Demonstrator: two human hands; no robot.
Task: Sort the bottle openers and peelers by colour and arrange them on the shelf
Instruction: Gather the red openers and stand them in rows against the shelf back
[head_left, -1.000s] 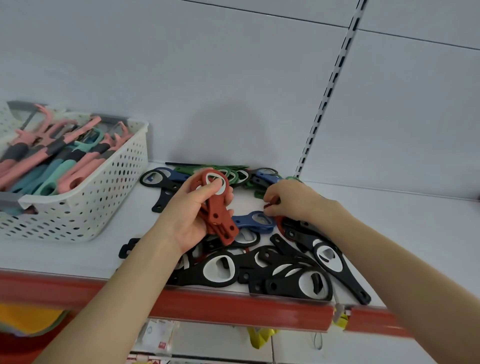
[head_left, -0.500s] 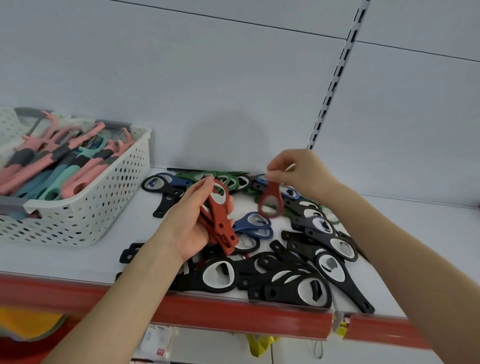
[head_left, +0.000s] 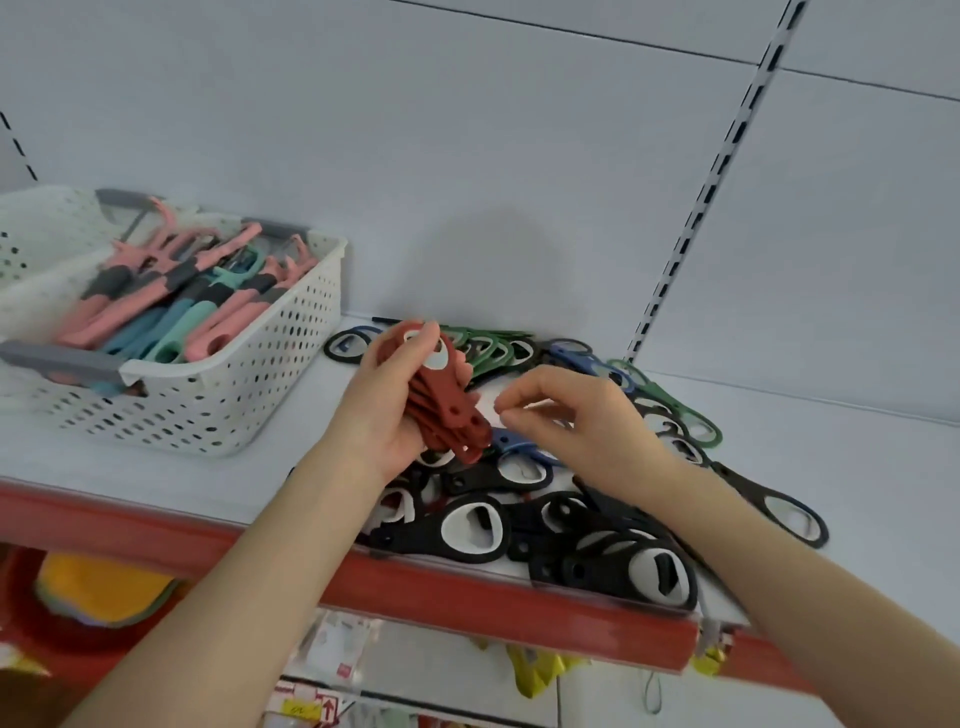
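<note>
White shop shelf, red lip. Left hand clamps a stack of red openers; right hand beside it, fingers loosely curled, apparently empty. Black openers below both hands overhang the edge, so a nudge could drop them.

A slotted metal upright runs from one o'clock down to the middle, set into the pale back panel. At six o'clock a red price rail fronts the edge — below it, blurred yellow goods at eight o'clock and hanging tags.
</note>
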